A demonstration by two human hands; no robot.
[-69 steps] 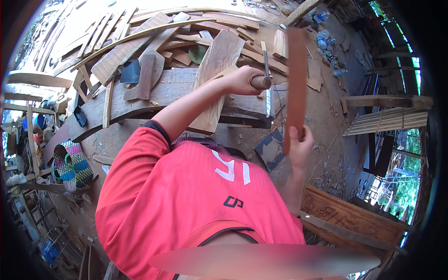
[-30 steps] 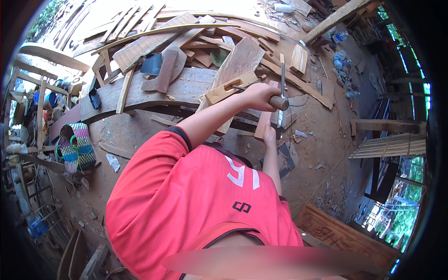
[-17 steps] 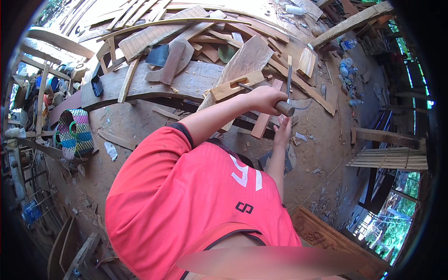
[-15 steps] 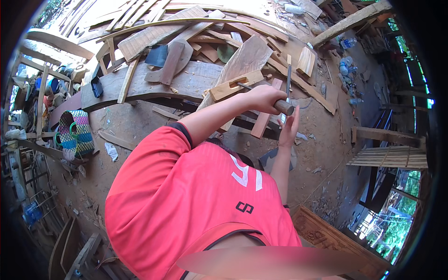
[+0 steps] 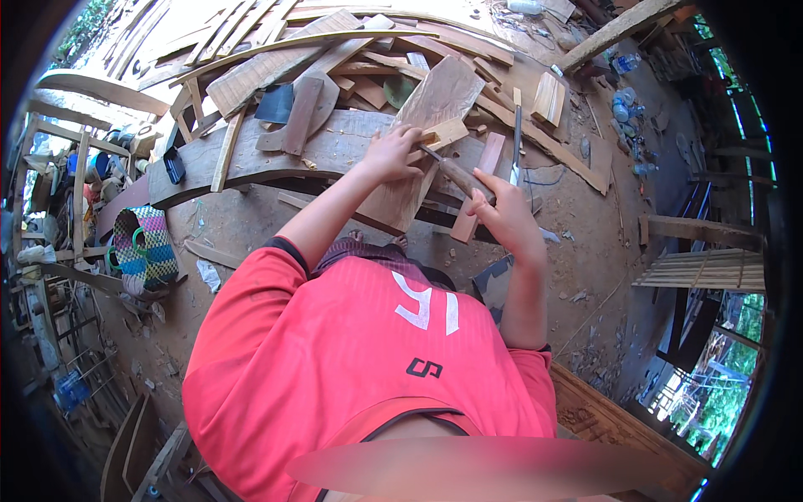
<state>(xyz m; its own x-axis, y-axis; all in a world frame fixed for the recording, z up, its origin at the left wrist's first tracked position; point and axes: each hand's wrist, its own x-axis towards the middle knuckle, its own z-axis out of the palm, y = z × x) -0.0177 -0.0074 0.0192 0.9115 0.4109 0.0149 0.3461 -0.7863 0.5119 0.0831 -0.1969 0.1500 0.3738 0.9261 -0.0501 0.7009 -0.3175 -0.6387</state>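
Note:
My right hand [image 5: 506, 217] is closed on the brown wooden handle of a chisel [image 5: 458, 176]. Its thin metal blade points up and left at a small pale wooden block [image 5: 449, 131], reaching to or near it. My left hand [image 5: 391, 155] grips that block's left part, covering much of it. Under the block lies a broad rough plank [image 5: 442, 90], slanting across a thick dark curved beam [image 5: 343, 134]. Right of the chisel are a reddish wood strip [image 5: 479, 188] and a long slim dark tool [image 5: 517, 138] with a pale end.
Beyond the beam is a heap of loose boards [image 5: 335, 63]. A woven checkered basket [image 5: 142, 251] stands on the left. Plastic bottles [image 5: 623, 109] lie at the right, near a slatted rack [image 5: 703, 272]. A carved wooden panel [image 5: 611, 418] is at the lower right.
The chisel handle has passed from my left hand to my right, which was open before. My left hand has moved left onto the wooden block.

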